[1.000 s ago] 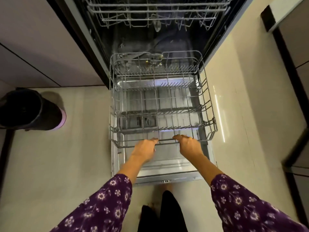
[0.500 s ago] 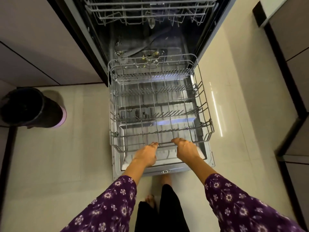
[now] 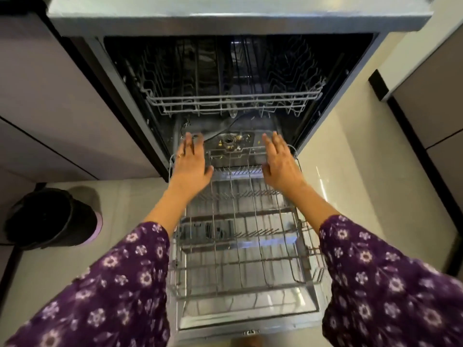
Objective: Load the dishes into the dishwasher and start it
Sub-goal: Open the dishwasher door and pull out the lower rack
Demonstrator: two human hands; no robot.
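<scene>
The dishwasher (image 3: 140,116) stands open with its door (image 3: 248,319) folded down flat. Its empty lower wire rack (image 3: 240,246) is pulled out over the door. The upper rack (image 3: 233,103) sits inside the tub, also empty. My left hand (image 3: 191,164) hovers over the far left part of the lower rack, fingers straight and spread, holding nothing. My right hand (image 3: 281,162) hovers over the far right part in the same way. Both hands reach toward the tub, below the upper rack. Food specks lie around the filter (image 3: 228,141) on the tub floor. No dishes are in view.
A black round bin (image 3: 50,219) stands on the pale tile floor to the left of the door. Grey cabinet fronts (image 3: 50,108) flank the dishwasher on the left, and more cabinets (image 3: 431,101) stand at the right. A countertop edge (image 3: 225,18) runs above the tub.
Both hands let go of the lower rack's front rim and moved forward over the rack toward the tub. The rack slid further out, and the view tilted up.
</scene>
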